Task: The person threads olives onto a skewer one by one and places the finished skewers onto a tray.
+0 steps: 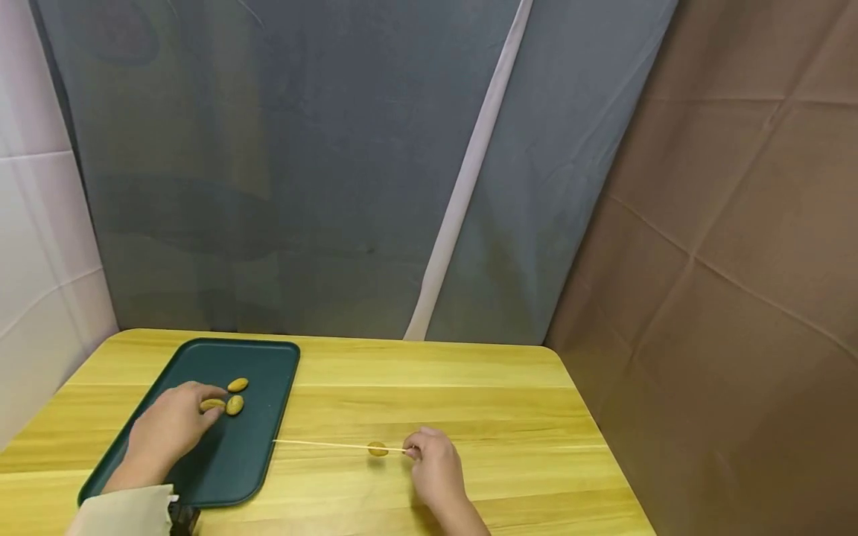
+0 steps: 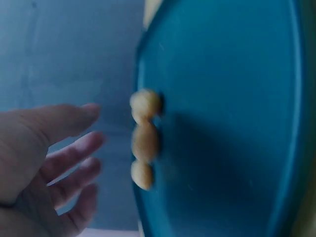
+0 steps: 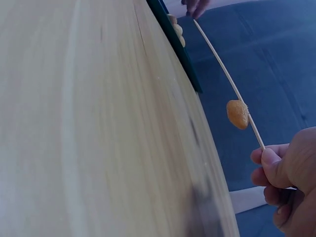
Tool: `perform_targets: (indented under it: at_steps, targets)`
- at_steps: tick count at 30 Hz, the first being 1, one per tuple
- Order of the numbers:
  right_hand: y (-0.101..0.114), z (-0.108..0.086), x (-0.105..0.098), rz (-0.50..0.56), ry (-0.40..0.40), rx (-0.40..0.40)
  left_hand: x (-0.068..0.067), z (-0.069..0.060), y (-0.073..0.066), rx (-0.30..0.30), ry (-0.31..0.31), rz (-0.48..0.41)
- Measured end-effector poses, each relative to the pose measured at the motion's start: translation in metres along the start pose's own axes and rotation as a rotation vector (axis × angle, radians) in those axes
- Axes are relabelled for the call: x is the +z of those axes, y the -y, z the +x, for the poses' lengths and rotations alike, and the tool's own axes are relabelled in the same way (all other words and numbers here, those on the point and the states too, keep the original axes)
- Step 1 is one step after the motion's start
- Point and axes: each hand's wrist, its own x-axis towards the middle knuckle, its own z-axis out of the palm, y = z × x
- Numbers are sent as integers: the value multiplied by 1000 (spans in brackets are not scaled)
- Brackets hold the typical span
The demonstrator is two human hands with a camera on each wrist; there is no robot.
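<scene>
My right hand [image 1: 439, 473] pinches one end of a thin wooden skewer [image 1: 315, 444] between thumb and fingers. One small oval yellow-brown piece [image 3: 238, 114] is threaded on the skewer near that hand. The skewer's free tip points left, above the tray's right edge in the head view. Over the dark green tray [image 1: 208, 363], my left hand [image 1: 167, 426] reaches toward three similar oval pieces [image 1: 234, 406]. Its thumb and fingers are spread, with a gap between them and the pieces in the left wrist view [image 2: 54, 148]. What exactly the pieces are I cannot tell.
The tray lies on the left of a light wood-grain table [image 1: 536, 417]. A grey cloth [image 1: 322, 186] hangs behind the table, crossed by a pale strip [image 1: 462, 193]. Brown cloth [image 1: 737, 298] stands on the right and white cloth [image 1: 40, 223] on the left.
</scene>
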Motion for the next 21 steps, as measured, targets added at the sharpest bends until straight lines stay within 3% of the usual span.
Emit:
perform_targets:
  at_steps: [4,10,15,21]
  targets:
    - [-4,-1,-2,-8,-15,0,4,4,14,-8,-62,30]
    - [-8,-3,-3,-13,-23,3,14,9,22,-16,-22,39]
    - [-10,-3,-5,-17,-23,11,14,13,25,-29,50,46]
    - [-12,-3,-7,-13,-12,16,14,14,23,-69,88,19]
